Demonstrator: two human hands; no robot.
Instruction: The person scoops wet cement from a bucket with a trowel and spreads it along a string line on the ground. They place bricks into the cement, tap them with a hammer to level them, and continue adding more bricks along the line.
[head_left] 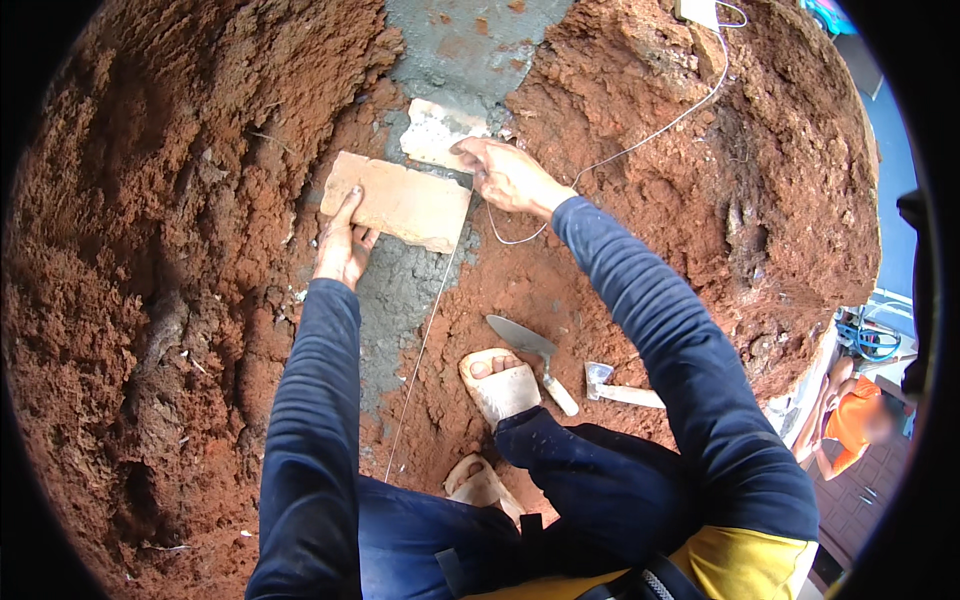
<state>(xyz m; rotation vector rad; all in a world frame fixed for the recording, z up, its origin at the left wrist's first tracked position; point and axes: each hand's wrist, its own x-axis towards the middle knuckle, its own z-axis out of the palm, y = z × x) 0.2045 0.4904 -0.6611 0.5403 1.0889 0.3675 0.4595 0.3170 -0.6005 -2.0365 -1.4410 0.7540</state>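
My left hand (345, 240) grips a flat tan brick (405, 203) by its left end, thumb on top, above the grey mortar strip (385, 305). Beyond it a brick smeared with whitish mortar (432, 135) lies at the end of the wet mortar. My right hand (505, 175) is closed at that brick's right edge, fingers bent together. A thin white string (425, 325) stretches from near my legs up to these fingers, which seem to pinch it; the fingertips are partly hidden. Its slack part (640, 145) loops off toward the upper right.
Rough red earth banks (170, 230) rise on both sides of the trench. Near my sandalled foot (500, 385) lie a pointed trowel (525, 337) and a small hammer-like tool with a pale handle (625, 394). A person in orange (850, 425) is at the far right.
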